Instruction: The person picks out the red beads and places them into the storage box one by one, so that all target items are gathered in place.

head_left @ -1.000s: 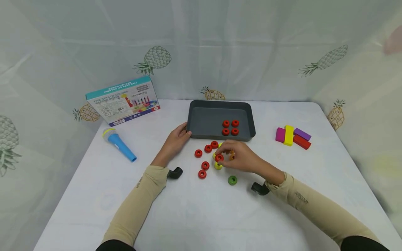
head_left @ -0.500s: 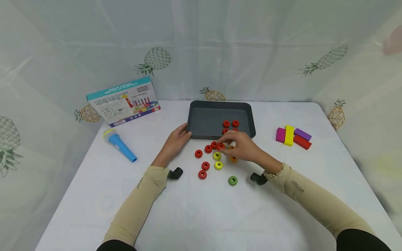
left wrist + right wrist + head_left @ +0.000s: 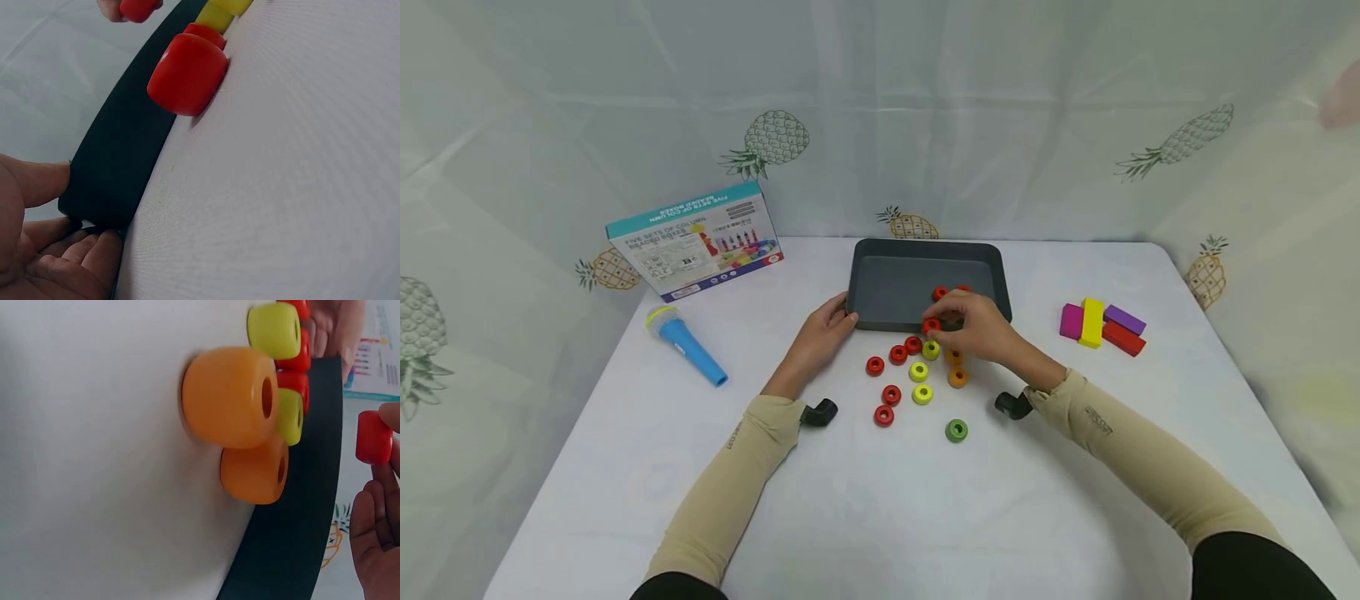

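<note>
A dark grey tray (image 3: 895, 287) lies at the back of the table. My left hand (image 3: 822, 337) grips its near left corner; in the left wrist view the thumb (image 3: 45, 181) is on one side and the curled fingers on the other. My right hand (image 3: 981, 329) pinches a red bead (image 3: 931, 326) over the tray's front edge. In the right wrist view that bead (image 3: 374, 437) is held between thumb and fingers, above the tray wall. Red beads (image 3: 940, 293) in the tray are partly hidden by this hand.
Before the tray lie loose red beads (image 3: 891, 395), yellow beads (image 3: 922, 394), orange beads (image 3: 957, 378) and a green bead (image 3: 957, 431). A toy microphone (image 3: 692, 350) and a printed box (image 3: 696, 242) are at the left. Coloured blocks (image 3: 1092, 323) sit at the right.
My right hand has carried the red bead away from the loose beads, forward to the tray's front edge. My left hand has stayed at the tray's corner.
</note>
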Demonstrator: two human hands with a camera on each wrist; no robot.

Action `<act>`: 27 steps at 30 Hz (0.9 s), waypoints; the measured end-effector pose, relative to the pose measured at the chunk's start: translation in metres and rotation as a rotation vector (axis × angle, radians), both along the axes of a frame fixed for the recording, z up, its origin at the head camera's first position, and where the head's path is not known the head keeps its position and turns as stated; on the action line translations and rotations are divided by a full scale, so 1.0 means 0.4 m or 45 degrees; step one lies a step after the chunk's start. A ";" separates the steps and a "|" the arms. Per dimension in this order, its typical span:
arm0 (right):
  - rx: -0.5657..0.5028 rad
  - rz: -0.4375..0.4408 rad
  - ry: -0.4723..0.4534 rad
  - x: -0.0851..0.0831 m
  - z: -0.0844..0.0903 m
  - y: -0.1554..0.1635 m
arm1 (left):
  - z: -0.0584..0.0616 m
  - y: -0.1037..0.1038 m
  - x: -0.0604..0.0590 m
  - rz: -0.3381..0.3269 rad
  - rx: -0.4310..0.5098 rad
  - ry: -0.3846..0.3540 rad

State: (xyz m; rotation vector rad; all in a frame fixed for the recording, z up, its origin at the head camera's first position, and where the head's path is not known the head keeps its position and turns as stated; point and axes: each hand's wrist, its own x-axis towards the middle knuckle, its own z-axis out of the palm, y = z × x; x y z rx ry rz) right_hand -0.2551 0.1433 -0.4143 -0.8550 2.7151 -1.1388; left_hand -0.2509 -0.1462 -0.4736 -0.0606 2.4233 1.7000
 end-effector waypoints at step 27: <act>0.063 -0.062 -0.026 -0.068 -0.006 -0.031 | 0.003 0.000 0.004 -0.004 -0.001 0.001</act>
